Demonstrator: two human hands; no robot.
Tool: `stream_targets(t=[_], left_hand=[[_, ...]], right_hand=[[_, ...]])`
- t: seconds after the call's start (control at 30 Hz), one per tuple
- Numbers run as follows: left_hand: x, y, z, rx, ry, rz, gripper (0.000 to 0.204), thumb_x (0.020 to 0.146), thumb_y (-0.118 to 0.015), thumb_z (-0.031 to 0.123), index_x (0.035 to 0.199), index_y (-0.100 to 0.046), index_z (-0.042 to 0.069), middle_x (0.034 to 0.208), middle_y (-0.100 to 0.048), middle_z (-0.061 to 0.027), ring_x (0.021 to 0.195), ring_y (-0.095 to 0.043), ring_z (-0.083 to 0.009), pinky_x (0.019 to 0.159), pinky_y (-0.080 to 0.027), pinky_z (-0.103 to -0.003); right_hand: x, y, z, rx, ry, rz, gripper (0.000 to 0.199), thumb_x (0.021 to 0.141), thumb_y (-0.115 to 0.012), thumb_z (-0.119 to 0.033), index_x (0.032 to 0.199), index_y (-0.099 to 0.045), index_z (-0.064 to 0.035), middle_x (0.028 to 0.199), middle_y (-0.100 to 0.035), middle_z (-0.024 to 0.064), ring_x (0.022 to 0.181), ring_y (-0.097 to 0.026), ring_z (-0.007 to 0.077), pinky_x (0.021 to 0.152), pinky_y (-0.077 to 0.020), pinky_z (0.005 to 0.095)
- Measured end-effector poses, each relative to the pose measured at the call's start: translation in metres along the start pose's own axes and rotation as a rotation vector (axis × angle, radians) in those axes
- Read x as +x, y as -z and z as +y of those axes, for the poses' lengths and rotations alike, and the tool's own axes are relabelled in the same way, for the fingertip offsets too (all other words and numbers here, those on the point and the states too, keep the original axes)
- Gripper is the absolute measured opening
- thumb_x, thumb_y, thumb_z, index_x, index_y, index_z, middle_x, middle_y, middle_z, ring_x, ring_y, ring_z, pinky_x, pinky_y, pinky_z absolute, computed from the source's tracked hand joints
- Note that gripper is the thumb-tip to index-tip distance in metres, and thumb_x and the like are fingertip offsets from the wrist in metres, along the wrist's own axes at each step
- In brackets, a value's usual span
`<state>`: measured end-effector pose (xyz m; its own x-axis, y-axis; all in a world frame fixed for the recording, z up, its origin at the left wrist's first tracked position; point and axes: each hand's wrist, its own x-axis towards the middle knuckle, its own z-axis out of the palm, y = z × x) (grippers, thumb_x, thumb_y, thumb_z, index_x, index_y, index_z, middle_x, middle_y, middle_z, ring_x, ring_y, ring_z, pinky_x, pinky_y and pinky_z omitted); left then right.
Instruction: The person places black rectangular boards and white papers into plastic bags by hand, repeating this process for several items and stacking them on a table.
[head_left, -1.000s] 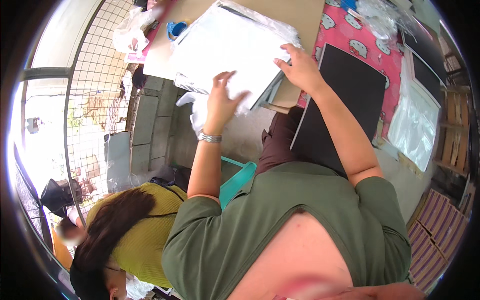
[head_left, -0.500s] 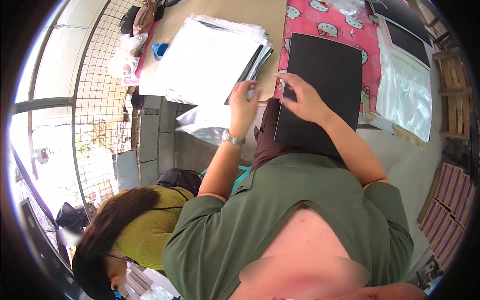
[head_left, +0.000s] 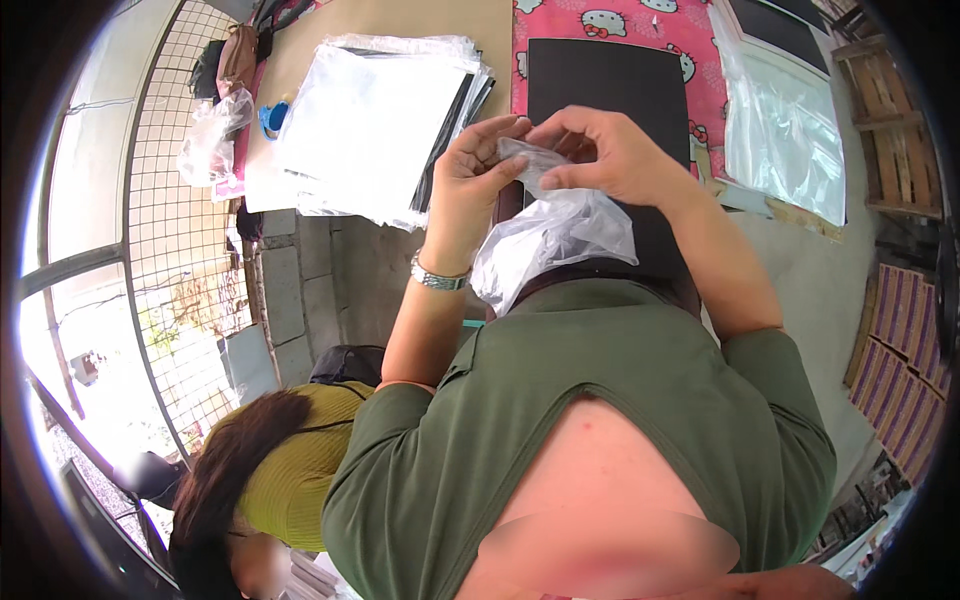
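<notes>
My left hand [head_left: 478, 178] and my right hand [head_left: 600, 152] are raised close together in front of my chest. Both pinch the top edge of a clear plastic bag [head_left: 555, 240], which hangs down crumpled between my forearms. A silver watch [head_left: 438, 278] is on my left wrist. Under the hands a flat black sheet [head_left: 608, 82] lies on a pink patterned cloth [head_left: 700, 60]. A stack of clear-bagged black sheets [head_left: 375, 125] sits on the brown tabletop, just left of my left hand.
More clear plastic bags [head_left: 780, 120] lie on the right of the pink cloth. A wire mesh fence [head_left: 170, 260] runs along the left. A person in a yellow-green top [head_left: 285, 480] sits at lower left. Wooden pallets [head_left: 890, 90] stand at right.
My hands left the stack of bagged sheets and came together over the black sheet. They now hold up a clear plastic bag that hung lower before.
</notes>
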<state>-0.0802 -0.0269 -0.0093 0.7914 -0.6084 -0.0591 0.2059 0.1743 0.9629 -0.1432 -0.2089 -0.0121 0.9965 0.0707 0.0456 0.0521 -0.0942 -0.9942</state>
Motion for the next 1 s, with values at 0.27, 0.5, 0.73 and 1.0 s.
stream_targets(t=[0.27,0.5,0.73,1.0], left_hand=[[0.001,-0.004,-0.003,0.342,-0.009,0.085,0.026,0.079,-0.064,0.002,0.104,-0.057,-0.004,0.075,-0.06,-0.0007,0.063,-0.05,-0.0033,0.054,-0.036,-0.016],[0.004,-0.002,-0.012,-0.077,0.11,0.008,0.017,0.077,-0.064,-0.001,0.093,-0.056,0.0,0.081,-0.06,-0.0006,0.067,-0.053,-0.0061,0.062,-0.042,-0.019],[-0.005,-0.002,-0.017,-0.283,0.057,0.04,0.024,0.078,-0.059,-0.007,0.098,-0.051,0.001,0.093,-0.061,-0.0087,0.082,-0.06,-0.0142,0.073,-0.051,-0.027],[-0.009,0.003,-0.024,-0.027,0.206,0.042,0.012,0.085,-0.058,0.006,0.095,-0.058,0.0,0.084,-0.061,-0.0022,0.077,-0.054,-0.007,0.072,-0.043,-0.021]], right_hand=[[0.013,0.007,0.013,-0.206,0.02,0.186,0.006,0.085,-0.058,-0.007,0.084,-0.057,-0.0014,0.073,-0.054,-0.0025,0.069,-0.049,0.0045,0.063,-0.0404,0.0207],[0.019,0.003,0.01,0.373,-0.113,0.288,0.009,0.091,-0.05,-0.009,0.083,-0.052,-0.0054,0.072,-0.048,-0.0042,0.064,-0.042,0.0028,0.057,-0.0361,0.019],[0.022,0.005,0.029,-0.219,-0.175,0.321,0.015,0.091,-0.052,-0.017,0.085,-0.054,-0.0033,0.071,-0.055,-0.001,0.052,-0.048,0.0066,0.05,-0.0396,0.0213],[0.027,-0.006,0.009,0.415,0.039,0.475,0.02,0.09,-0.054,-0.021,0.084,-0.056,-0.0028,0.073,-0.06,0.0041,0.054,-0.05,0.0074,0.052,-0.041,0.0209]])
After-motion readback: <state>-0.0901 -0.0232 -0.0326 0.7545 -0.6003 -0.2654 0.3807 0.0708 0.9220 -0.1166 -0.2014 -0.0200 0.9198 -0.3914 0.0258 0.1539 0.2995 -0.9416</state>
